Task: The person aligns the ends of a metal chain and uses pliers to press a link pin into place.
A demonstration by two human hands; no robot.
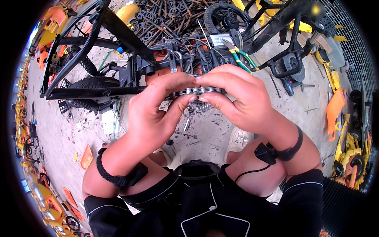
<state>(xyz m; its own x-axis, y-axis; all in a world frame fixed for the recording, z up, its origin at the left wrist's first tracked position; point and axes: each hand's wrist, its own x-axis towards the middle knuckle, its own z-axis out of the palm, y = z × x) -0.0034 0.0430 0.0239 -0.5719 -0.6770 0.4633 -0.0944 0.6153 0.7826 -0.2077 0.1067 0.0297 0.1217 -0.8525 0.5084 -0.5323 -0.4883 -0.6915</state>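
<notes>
A metal roller chain is stretched between my two hands in the middle of the view, in front of a black vehicle frame. My left hand pinches it from the left with thumb and forefinger. From the right, my right hand grips it the same way, and the fingertips of both hands nearly meet. More of the chain hangs just below the thumbs; its ends are hidden behind my fingers. Pliers with green and yellow handles lie on the frame beyond my right hand.
A heap of rusty metal parts lies at the back, beside a black wheel. A power drill rests on the floor at right. An orange panel piece lies at left. Yellow and orange body parts line both sides.
</notes>
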